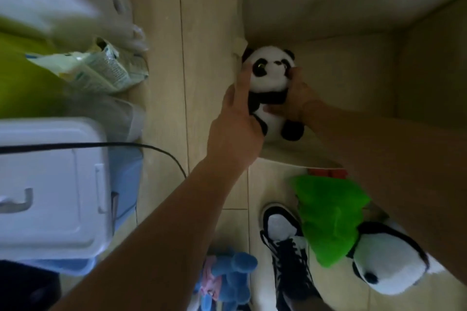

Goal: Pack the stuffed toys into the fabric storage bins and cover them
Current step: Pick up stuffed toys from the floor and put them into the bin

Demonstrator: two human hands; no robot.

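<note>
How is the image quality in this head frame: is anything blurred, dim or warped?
Head view: dim, flat indoor light overall. Upper-left corner is smeared by motion blur. The small panda, held by left hand and right hand at the beige fabric bin, is reasonably sharp. Wide-angle distortion bends floor tile lines and stretches both forearms.

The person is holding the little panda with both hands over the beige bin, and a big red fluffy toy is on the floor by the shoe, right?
Almost. The head view shows both hands, left hand and right hand, holding the little panda at the beige bin. But the fluffy toy by the shoe is bright green, not red.
</note>
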